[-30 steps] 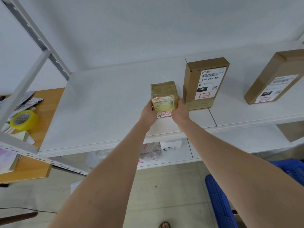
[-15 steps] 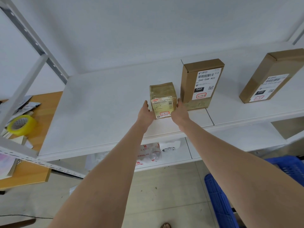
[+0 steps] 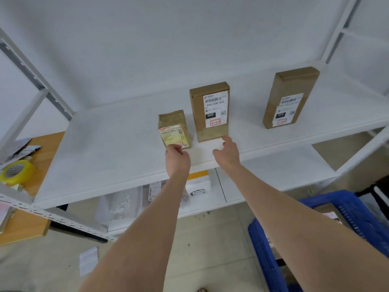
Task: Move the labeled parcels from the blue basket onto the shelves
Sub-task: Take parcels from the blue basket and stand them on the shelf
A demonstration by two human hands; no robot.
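Upright on shelf point(image 3: 105, 144), small parcel point(image 3: 173, 129), label facing outward

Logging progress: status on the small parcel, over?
Left hand at base of small parcel, grip unclear. Right hand open, off it. Parcel upright on shelf, beside box 060. Nothing blocks it.

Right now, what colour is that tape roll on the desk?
Yellow; the tape roll shows best in the head view.
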